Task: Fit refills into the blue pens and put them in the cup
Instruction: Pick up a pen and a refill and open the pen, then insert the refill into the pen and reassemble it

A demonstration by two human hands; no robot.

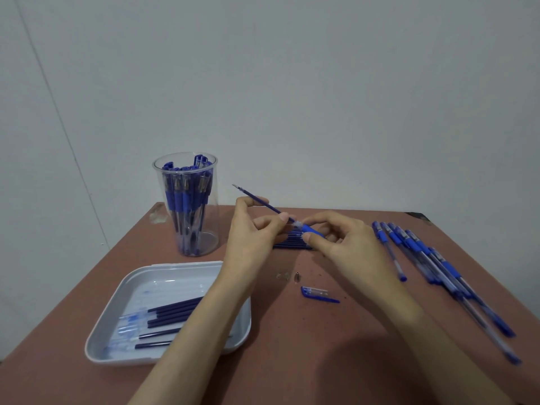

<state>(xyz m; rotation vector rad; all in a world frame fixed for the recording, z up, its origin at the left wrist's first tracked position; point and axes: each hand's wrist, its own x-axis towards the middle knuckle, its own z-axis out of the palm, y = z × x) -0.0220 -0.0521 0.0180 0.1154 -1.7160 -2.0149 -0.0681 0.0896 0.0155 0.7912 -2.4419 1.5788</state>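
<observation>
My left hand [253, 229] pinches a thin dark-blue refill [257, 198] that points up and to the left, its metal tip free in the air. My right hand [344, 244] pinches the blue grip of a pen barrel [310, 229], and the refill's lower end sits in that barrel's mouth. A clear plastic cup [187, 206] at the back left holds several blue pens standing upright. Behind my hands a bundle of dark-blue refills [292, 242] lies on the table.
A white tray [163, 311] at the front left holds several refills. Several blue pens [432, 264] lie in a row at the right. A blue pen cap [317, 294] and a small metal tip [297, 276] lie on the brown table [292, 346].
</observation>
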